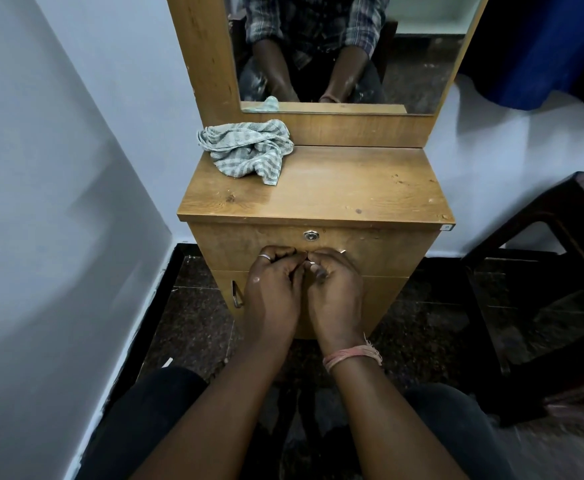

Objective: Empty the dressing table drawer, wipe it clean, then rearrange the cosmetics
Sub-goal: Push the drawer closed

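Note:
The wooden dressing table's drawer (380, 249) is closed, with a round metal lock (311, 235) at its top middle. My left hand (273, 289) and my right hand (335, 289) sit side by side on the drawer front, fingers curled round the metal drawer handle (342, 251), which they mostly hide. A crumpled grey-and-white checked cloth (249, 150) lies at the back left of the tabletop (352, 188). No cosmetics show in view.
A mirror (346, 50) rises behind the tabletop. Below the drawer is a cabinet door with a metal handle (236, 295) at its left. A white wall closes the left side. A dark plastic stool (560, 289) stands at the right on the dark speckled floor.

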{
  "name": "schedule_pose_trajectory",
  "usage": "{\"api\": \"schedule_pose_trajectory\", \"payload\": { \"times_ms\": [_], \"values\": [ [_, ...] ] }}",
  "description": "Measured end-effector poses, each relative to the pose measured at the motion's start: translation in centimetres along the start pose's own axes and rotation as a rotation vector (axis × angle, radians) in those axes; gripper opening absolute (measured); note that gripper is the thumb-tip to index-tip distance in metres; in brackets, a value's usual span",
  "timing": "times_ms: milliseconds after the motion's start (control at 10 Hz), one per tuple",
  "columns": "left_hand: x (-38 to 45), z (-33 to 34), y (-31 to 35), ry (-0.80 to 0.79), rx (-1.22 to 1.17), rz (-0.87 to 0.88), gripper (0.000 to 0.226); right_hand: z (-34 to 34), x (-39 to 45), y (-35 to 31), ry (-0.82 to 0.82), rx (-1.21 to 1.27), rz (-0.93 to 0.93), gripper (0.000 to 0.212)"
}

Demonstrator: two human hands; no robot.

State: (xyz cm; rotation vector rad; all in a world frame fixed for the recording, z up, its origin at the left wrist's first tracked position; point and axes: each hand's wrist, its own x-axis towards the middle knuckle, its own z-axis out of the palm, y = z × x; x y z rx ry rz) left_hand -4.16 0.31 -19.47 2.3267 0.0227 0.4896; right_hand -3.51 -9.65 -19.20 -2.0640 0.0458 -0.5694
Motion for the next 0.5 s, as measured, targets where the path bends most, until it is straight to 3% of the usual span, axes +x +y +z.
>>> {"api": "schedule_pose_trajectory", "payload": {
  "times_ms": [300, 500],
  "values": [
    [0.1, -1.7, 0.7, -0.077, -0.075, 0.033, 0.028, 0.4, -1.7, -1.6, 0.037, 0.066, 0.043, 0.031],
    [-0.6, -5.5, 3.4, -0.157, 0.053, 0.107, 0.030, -2.1, -3.3, -3.4, 0.015, 0.104, -0.007, 0.029]
  ]
}}
